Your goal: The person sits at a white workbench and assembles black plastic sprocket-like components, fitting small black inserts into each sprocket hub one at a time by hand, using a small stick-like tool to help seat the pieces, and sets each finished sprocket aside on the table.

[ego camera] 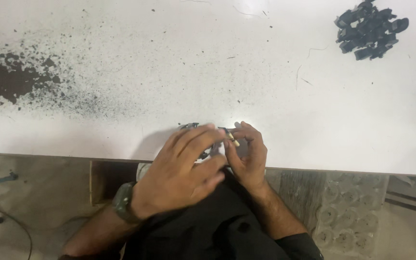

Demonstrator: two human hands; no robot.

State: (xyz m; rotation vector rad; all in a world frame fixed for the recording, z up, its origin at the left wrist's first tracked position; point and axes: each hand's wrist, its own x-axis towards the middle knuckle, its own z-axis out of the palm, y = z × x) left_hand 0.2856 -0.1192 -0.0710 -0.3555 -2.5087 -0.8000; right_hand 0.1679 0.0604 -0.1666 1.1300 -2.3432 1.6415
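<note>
At the near edge of the white counter [275, 96], both hands work close together over a small dark part [203, 153]. The left hand [179, 173], a dark watch [123, 202] on its wrist, lies across the part with its fingers curled, hiding most of it; whether they actually clamp it cannot be told. The right hand [249, 156] pinches a thin pale-tipped pin [230, 136] between thumb and fingertips, just beside the part. Well apart, at the far right, sits a heap of black pieces [370, 30]. Dark speckled stains [10, 79] spread across the counter's left side.
</note>
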